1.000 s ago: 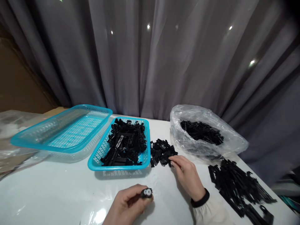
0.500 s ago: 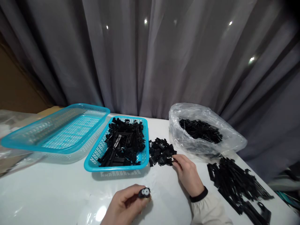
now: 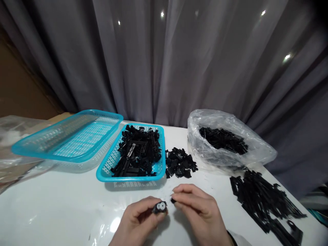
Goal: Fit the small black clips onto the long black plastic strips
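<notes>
Between thumb and forefinger, my left hand (image 3: 139, 220) pinches a black plastic part (image 3: 160, 207) whose near end shows two white round pieces. My right hand (image 3: 198, 212) is close beside it, fingertips closed on a small black plastic piece (image 3: 173, 200), mostly covered by the fingers. The two held parts are a short gap apart, above the white table. Beyond my right hand lies a pile of small black pieces (image 3: 180, 163), right of a blue basket (image 3: 132, 179) filled with black plastic parts.
A larger blue basket (image 3: 64, 158) stands at the left, near clear plastic sheeting (image 3: 15, 136). At the back right sits a clear plastic bag (image 3: 258, 155) of black parts. Long black strips (image 3: 263, 198) lie in a heap at the right. A grey curtain (image 3: 174, 68) hangs behind the white table (image 3: 64, 212).
My right hand has come back from the pile of small pieces toward my left hand, bringing a small black piece. My left hand keeps its part in nearly the same place. The view has shifted slightly.
</notes>
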A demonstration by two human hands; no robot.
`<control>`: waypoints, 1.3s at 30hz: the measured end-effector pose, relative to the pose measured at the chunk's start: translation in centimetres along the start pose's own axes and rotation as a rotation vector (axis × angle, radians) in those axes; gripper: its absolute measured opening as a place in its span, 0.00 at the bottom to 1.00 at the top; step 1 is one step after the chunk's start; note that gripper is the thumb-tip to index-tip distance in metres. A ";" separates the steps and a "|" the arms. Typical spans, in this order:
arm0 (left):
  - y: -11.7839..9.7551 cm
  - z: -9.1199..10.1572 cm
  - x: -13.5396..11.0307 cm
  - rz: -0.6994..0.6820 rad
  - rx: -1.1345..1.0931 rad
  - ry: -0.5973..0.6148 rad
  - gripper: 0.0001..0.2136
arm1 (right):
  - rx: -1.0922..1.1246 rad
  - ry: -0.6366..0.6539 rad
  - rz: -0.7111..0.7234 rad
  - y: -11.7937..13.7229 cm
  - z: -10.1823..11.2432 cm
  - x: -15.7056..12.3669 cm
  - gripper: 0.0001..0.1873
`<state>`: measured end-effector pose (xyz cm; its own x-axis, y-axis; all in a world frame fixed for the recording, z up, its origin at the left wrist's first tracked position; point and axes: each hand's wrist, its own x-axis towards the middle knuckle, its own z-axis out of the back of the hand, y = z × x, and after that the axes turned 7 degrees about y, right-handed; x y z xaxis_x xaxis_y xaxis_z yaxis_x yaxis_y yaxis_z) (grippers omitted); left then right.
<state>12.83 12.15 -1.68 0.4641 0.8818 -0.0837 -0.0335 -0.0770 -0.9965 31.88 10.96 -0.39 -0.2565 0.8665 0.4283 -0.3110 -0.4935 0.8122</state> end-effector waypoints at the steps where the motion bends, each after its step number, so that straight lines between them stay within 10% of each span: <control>1: 0.0 0.0 0.0 -0.006 0.000 -0.007 0.09 | -0.037 0.004 0.037 0.1 -0.1 -0.1 0.14; 6: -0.5 -0.1 0.1 0.001 -0.027 -0.030 0.08 | -0.059 -0.031 0.148 0.1 -0.5 -0.2 0.20; 12: -0.9 -0.2 0.0 0.007 -0.030 -0.020 0.07 | 0.151 -0.218 -0.072 0.2 -2.8 -0.5 0.17; 30: -0.9 0.1 0.0 -0.132 0.139 0.018 0.08 | 0.320 -0.165 -0.267 1.3 -2.8 -0.5 0.22; 39: 0.3 0.9 0.1 -0.322 0.353 0.105 0.09 | 0.185 -0.114 -0.032 0.4 -2.8 -0.7 0.24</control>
<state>12.11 12.62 -1.96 0.5862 0.7818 0.2124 -0.1628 0.3705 -0.9144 29.37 9.98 -1.50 -0.1410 0.8895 0.4347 -0.1412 -0.4527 0.8804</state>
